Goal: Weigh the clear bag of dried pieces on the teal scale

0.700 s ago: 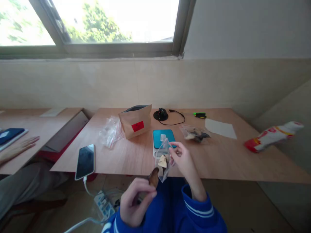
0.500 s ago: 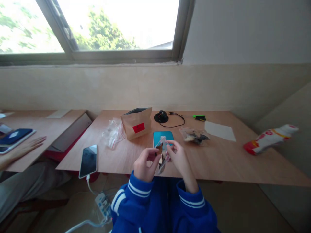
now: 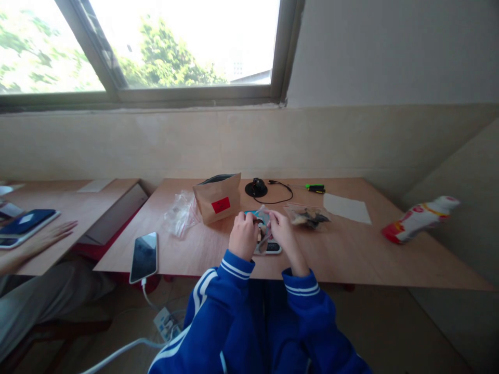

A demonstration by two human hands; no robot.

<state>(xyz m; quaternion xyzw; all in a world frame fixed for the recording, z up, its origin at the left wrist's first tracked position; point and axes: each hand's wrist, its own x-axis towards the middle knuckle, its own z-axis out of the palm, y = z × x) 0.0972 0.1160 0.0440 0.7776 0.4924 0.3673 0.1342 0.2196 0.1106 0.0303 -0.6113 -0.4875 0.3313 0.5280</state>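
Note:
Between my hands, over a small digital scale, is a clear plastic bag with dark and tan dried pieces inside. My right hand pinches the bag's upper right edge. At the bag's mouth on the other side, the fingers of my left hand are closed around a dark brown dried piece, mostly hidden by the fingers. The bag and my hands cover most of the scale's blue top. Just right of them lies another clear bag of similar dark pieces.
A brown paper pouch stands behind my left hand, beside empty clear bags. Farther back are a black round-based device and a screwdriver. A phone, white paper and a bottle surround them. Another person's hand rests left.
Both hands have moved forward with the bag, from the table's near edge to above the scale. My left hand has turned, its back now facing up. The view has shifted slightly.

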